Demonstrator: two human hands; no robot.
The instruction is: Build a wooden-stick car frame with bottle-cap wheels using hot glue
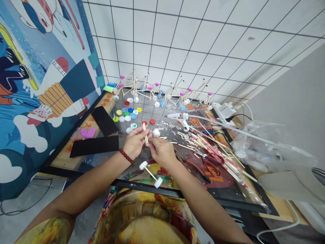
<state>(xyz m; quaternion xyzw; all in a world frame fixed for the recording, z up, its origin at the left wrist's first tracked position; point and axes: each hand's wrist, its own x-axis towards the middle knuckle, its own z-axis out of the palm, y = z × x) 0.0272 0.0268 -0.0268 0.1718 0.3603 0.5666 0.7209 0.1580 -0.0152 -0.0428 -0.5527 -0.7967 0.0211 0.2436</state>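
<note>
Pinched by the left hand (pixel 134 141) near the top and the right hand (pixel 163 151) near the bottom, thin sticks (pixel 145 133) sit side by side above the table (pixel 162 115), probably held at both ends to keep them even.

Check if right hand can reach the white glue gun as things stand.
Probably yes: the glue gun lies ahead and right of the right hand, only low scraps between; the hand would likely first leave the held sticks.
</note>
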